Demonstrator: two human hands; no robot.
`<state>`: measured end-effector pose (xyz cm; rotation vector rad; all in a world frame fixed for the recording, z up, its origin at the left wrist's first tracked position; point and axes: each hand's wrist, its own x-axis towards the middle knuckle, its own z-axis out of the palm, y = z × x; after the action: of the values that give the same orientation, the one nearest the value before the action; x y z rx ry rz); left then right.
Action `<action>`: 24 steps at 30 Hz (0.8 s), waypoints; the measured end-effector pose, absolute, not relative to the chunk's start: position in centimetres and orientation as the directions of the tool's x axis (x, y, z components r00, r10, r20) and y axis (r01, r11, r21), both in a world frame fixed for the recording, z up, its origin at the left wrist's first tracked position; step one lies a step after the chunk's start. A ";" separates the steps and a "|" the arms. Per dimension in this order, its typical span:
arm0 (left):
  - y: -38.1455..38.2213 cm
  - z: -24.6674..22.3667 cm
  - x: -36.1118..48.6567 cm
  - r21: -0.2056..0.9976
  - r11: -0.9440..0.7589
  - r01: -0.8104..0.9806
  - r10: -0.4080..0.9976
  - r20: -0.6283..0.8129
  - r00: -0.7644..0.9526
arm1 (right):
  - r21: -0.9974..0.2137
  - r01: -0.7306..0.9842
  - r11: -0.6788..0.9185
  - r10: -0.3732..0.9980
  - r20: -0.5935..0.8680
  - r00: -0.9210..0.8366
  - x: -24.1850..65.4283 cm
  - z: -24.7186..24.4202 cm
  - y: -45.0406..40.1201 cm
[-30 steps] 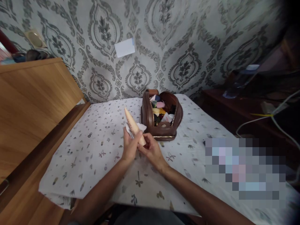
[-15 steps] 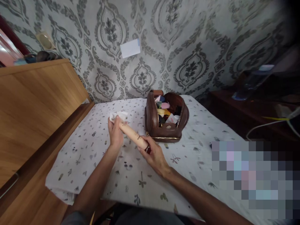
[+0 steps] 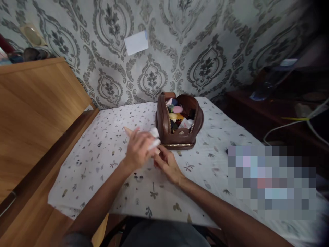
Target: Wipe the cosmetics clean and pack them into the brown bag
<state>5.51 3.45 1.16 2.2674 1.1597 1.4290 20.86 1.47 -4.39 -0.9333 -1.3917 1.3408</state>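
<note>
The left hand (image 3: 140,147) is clutching the tissue (image 3: 154,133) over the tube (image 3: 128,131), closer now to the right hand (image 3: 169,166), which is still gripping one end.

Grey-and-white wallpaper (image 3: 205,67) with large damask medallions fills the wall facing me, and a blank white card (image 3: 136,43) sits on it, slightly tilted. To the left stands a wood-grain panel (image 3: 38,113), with a round beige fitting (image 3: 33,35) on the wall above it. To the right, a clear bottle (image 3: 267,84) with a white cap leans on dark reddish furniture (image 3: 241,106), near a pale cable (image 3: 309,120). A white cloth (image 3: 84,144) printed with small plants covers the surface.
</note>
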 end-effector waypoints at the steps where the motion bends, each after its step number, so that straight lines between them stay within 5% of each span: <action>1: 3.0 0.9 5.7 0.498 -0.701 0.510 0.699 0.619 0.357 | -0.989 -0.118 0.089 0.958 0.118 -0.262 20.8 -4.4 1.5; 4: 3.5 0.5 3.8 0.396 -0.689 0.607 0.696 0.597 0.400 | -0.983 -0.182 0.000 0.936 0.064 -0.345 20.9 -4.1 1.2; 8: 7.0 1.6 -2.3 0.576 -0.414 0.705 0.755 0.650 -0.088 | -0.975 -0.213 -0.068 0.919 0.022 -0.394 21.0 -3.3 1.1; 10: 8.2 1.8 -4.1 0.825 -0.262 0.500 0.693 0.522 -0.498 | -0.966 -0.247 -0.074 0.914 0.033 -0.404 21.0 -3.2 1.2; 12: 8.1 1.5 -3.8 0.980 -0.175 0.094 0.656 0.187 -0.731 | -0.935 -0.334 -0.121 0.903 0.036 -0.429 20.9 -3.1 1.4; 15: 6.0 -0.2 0.4 0.920 0.003 -0.392 0.842 -0.214 -0.495 | -0.835 -0.481 -0.269 0.880 -0.010 -0.474 20.5 -3.2 1.7; 20: 2.3 -2.2 7.6 0.829 0.245 -0.502 0.954 -0.299 -0.027 | -0.716 -0.521 -0.464 0.823 -0.132 -0.552 20.2 -3.6 1.8; 24: 4.0 0.1 5.8 0.834 0.157 -0.529 0.926 -0.311 -0.216 | -0.758 -0.459 -0.464 0.802 -0.140 -0.581 19.9 -4.2 1.8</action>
<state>5.83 3.96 0.09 0.4819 1.1143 1.4314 19.95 1.81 -4.23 -0.6314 -0.8816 2.0867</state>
